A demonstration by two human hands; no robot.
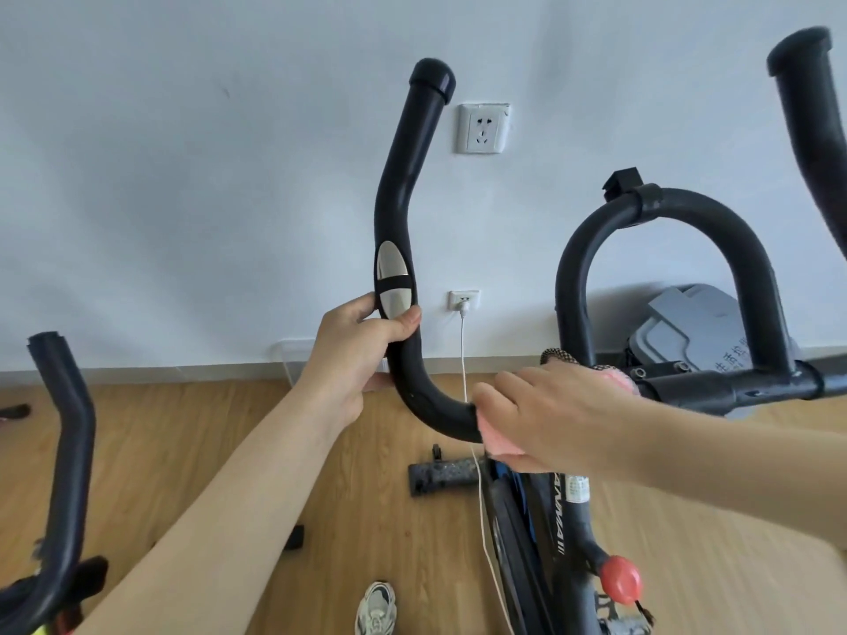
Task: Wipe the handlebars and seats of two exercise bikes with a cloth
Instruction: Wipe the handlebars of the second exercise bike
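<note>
While the left hand [362, 355] wraps its fingers and thumb tight round the black handlebar [398, 231], the right hand [550, 414] holds a pink cloth [497, 444] folded over the same bar, fingers curled down on it. The cloth sits just past the bottom of the bend, right of the left hand's hold, and only its edges show under the palm and at the knuckles. Just above the left thumb a shiny metal plate [393, 279] is set into the bar, and from there the bar rises and kinks up to a capped end. Right of the cloth, the crossbar carries a black loop bar [664, 268] standing upright.

Below the right hand the bike frame [580, 511] drops away, with a red knob [621, 579] low on it. Far left of the left arm stands the other bike's handlebar [68, 428], well apart from both hands. Beneath the hands lie a wooden floor [183, 451], a shoe [376, 607] and a short black foot bar [442, 474]. A white cable [464, 359] hangs between the two hands from a low wall socket [464, 299]; a second socket [482, 128] sits higher on the white wall [183, 176]. Behind the loop a grey bin [706, 332] stands by the wall.
</note>
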